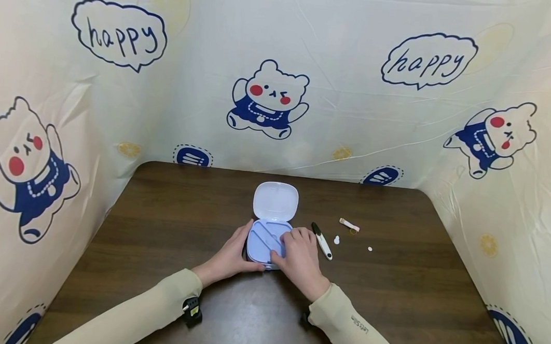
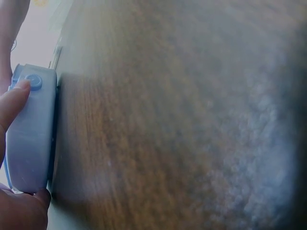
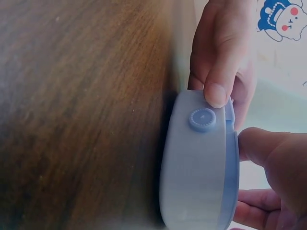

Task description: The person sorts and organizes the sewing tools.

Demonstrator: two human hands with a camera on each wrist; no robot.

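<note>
Here our left hand (image 1: 228, 258) grips the left side of the open lilac pill case (image 1: 264, 240) at mid-counter (image 1: 160, 228), while our right hand (image 1: 301, 256) curls its fingers into a right compartment. We judge we're working inside the tray; next, lift clear. Right of us lie a black-tipped tool (image 1: 322, 240) and small white pills (image 1: 336, 240), with open room beyond.

A dark brown wooden table (image 1: 170, 223) with visible grain and rounded far corners is what everything sits on. A pale blue compartment case (image 1: 267, 239) is laid near the middle, its lid (image 1: 275, 200) flipped open toward the back. Just right of it a black-and-white pen-like tool (image 1: 322, 241) is laid down, then a small pinkish tube (image 1: 349, 225) and two tiny white bits (image 1: 336, 240), scattered a bit apart.
</note>
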